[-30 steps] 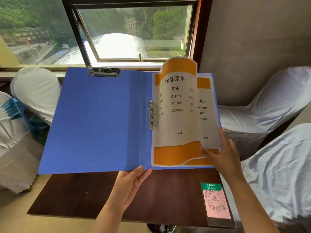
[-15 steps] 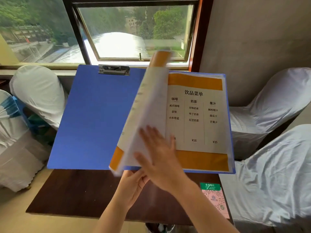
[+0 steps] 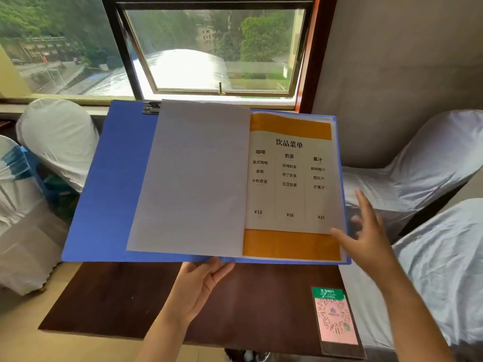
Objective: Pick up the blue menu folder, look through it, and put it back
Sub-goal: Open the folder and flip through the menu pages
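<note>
Now: left hand [image 3: 201, 286] clamped under open blue plastic menu folder [image 3: 109, 184]; right hand [image 3: 366, 231], fingers spread, should pinch the adjacent orange-banded page [image 3: 290, 178] corner.

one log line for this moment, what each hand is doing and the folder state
left hand: holds blue menu folder open from below | right hand: fingertips at menu page lower right corner | table: beneath folder

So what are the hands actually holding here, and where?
The left hand holds the open blue menu folder from underneath at its bottom edge, near the spine. The right hand grips nothing; its open fingers hover by the menu page, near its lower right corner.
</note>
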Demonstrator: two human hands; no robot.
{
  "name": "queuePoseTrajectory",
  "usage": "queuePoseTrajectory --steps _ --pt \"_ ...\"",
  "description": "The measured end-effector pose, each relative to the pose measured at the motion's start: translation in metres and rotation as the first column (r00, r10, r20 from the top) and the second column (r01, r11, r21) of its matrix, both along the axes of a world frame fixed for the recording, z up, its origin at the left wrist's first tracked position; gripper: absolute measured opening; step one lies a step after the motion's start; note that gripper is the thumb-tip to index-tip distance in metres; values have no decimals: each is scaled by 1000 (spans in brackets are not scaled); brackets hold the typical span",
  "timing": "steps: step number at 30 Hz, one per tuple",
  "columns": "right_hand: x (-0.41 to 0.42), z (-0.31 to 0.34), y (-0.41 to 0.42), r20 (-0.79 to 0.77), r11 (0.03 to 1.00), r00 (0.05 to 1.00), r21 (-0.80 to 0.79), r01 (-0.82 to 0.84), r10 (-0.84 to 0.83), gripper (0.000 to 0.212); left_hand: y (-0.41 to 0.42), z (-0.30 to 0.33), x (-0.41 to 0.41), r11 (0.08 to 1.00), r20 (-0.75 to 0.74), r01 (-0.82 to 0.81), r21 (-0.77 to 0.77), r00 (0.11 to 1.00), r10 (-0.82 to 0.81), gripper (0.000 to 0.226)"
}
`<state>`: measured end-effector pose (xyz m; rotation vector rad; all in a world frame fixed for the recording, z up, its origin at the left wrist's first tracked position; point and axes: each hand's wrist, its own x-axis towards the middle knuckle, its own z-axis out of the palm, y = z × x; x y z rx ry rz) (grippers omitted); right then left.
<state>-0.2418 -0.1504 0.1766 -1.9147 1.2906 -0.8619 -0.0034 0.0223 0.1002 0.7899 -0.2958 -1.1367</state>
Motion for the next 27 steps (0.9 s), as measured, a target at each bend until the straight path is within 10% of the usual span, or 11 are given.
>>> queuePoseTrajectory --steps 2,8,27 --pt "-19 -3 -8 177 940 969 264 -215 172 87 0 -1 5 1000 -3 -2 0 1000 2 40" --pt "-37 -6 -13 291 883 904 263 -390 312 60 0 -2 11 1000 -2 -4 -15 1000 4 39" --pt "-7 -5 -3 215 987 966 -105 -121 142 22 2 -7 13 999 -6 -31 -12 1000 31 43"
